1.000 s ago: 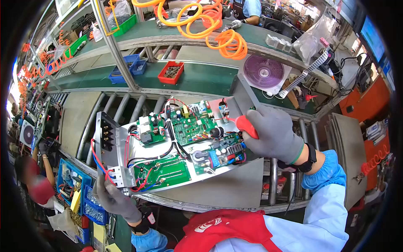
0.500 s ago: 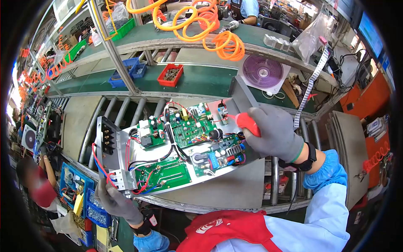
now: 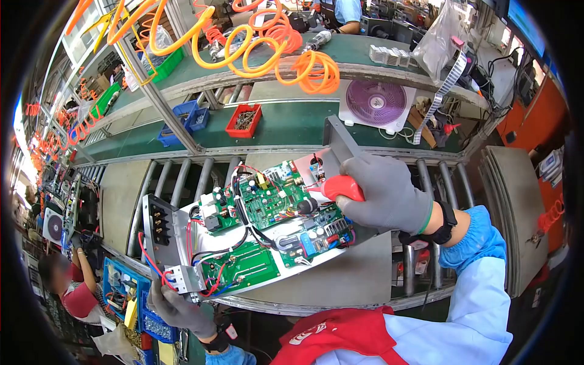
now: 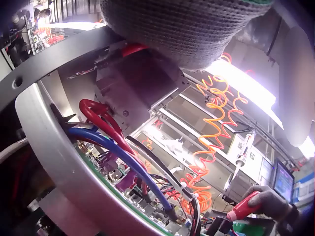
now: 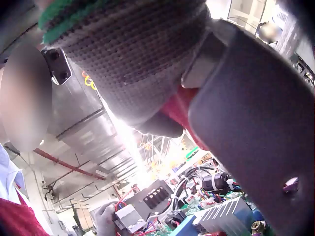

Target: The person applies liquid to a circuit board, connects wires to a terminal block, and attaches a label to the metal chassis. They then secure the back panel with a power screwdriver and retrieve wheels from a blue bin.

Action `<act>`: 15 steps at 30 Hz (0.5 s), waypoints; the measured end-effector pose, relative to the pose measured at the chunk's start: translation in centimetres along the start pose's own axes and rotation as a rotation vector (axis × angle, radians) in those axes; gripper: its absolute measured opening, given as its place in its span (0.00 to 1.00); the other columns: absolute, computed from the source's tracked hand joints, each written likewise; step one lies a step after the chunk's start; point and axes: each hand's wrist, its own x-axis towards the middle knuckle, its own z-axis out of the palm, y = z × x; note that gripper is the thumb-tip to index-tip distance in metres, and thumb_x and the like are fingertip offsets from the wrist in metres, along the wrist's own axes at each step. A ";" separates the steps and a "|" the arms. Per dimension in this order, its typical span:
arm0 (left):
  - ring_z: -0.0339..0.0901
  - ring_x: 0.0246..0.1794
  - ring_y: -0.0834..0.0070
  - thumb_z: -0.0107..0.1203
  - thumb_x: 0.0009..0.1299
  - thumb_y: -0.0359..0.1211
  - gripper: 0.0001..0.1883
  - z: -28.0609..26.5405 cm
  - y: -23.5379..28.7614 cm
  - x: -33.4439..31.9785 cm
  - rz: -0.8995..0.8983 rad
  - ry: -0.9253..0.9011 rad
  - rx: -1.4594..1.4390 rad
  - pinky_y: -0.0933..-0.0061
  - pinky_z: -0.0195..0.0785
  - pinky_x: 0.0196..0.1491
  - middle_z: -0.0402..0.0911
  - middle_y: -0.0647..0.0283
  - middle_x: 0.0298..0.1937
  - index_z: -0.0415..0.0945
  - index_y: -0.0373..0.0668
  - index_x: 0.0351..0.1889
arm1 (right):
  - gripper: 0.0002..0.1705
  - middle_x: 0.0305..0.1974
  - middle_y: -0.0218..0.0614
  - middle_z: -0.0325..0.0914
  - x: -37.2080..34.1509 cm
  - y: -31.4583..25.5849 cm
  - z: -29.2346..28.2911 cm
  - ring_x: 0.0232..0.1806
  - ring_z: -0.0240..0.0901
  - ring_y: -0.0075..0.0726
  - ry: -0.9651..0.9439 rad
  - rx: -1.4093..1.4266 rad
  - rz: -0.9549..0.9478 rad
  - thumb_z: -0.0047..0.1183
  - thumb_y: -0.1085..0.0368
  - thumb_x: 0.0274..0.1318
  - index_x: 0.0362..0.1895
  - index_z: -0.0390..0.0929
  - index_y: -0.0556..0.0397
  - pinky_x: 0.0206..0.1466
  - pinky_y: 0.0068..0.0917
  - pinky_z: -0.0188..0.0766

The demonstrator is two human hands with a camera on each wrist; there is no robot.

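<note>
In the head view my gloved right hand [image 3: 389,194] grips a red tool [image 3: 342,188] over the right end of an open metal chassis [image 3: 277,275]. The tool's narrow end points left, close to a black cylindrical part [image 3: 306,207] on the green circuit board [image 3: 261,201]; its exact kind is unclear. My gloved left hand [image 3: 182,311] holds the chassis's near left corner, beside a white breaker block [image 3: 181,278] with red and blue wires. A grey end panel [image 3: 161,228] with brass terminals stands on the left; a grey flange [image 3: 342,143] rises on the right.
Beneath the chassis are a board [image 3: 340,280] and metal rollers [image 3: 204,176]. A red bin [image 3: 244,120] of small parts and a purple fan [image 3: 376,102] sit beyond. Orange coiled hoses [image 3: 310,73] hang above. Blue bins [image 3: 158,322] stand at the left, near another person [image 3: 76,286].
My right hand has moved the red tool left, closer to the black cylindrical part. My left hand keeps its hold on the chassis corner. The head view has shifted slightly.
</note>
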 end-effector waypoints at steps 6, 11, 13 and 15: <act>0.73 0.47 0.65 0.45 0.75 0.29 0.17 -0.1 -0.8 -0.1 0.013 0.002 -0.009 0.66 0.67 0.47 0.76 0.52 0.49 0.77 0.29 0.56 | 0.18 0.28 0.40 0.75 0.0 0.4 0.9 0.28 0.75 0.50 0.062 0.006 -0.041 0.65 0.57 0.42 0.36 0.77 0.51 0.32 0.41 0.71; 0.74 0.48 0.65 0.45 0.75 0.30 0.17 0.0 -1.0 -0.1 0.007 0.008 -0.029 0.65 0.67 0.47 0.77 0.52 0.48 0.78 0.29 0.55 | 0.18 0.27 0.40 0.75 0.0 0.2 0.7 0.27 0.75 0.49 0.048 -0.046 -0.078 0.65 0.57 0.41 0.36 0.77 0.51 0.31 0.41 0.71; 0.74 0.47 0.65 0.46 0.75 0.30 0.17 -0.1 -0.8 0.0 0.010 0.008 -0.014 0.65 0.67 0.47 0.77 0.52 0.48 0.78 0.29 0.55 | 0.18 0.27 0.40 0.74 0.0 0.4 1.0 0.27 0.75 0.49 0.071 -0.033 -0.090 0.65 0.58 0.41 0.36 0.77 0.51 0.31 0.41 0.71; 0.73 0.47 0.65 0.46 0.74 0.30 0.17 -0.1 -0.9 -0.1 0.018 0.008 -0.004 0.65 0.67 0.47 0.77 0.53 0.48 0.78 0.29 0.55 | 0.17 0.28 0.40 0.75 -0.1 0.4 1.2 0.27 0.76 0.49 0.076 -0.034 -0.097 0.64 0.58 0.41 0.35 0.76 0.51 0.30 0.41 0.72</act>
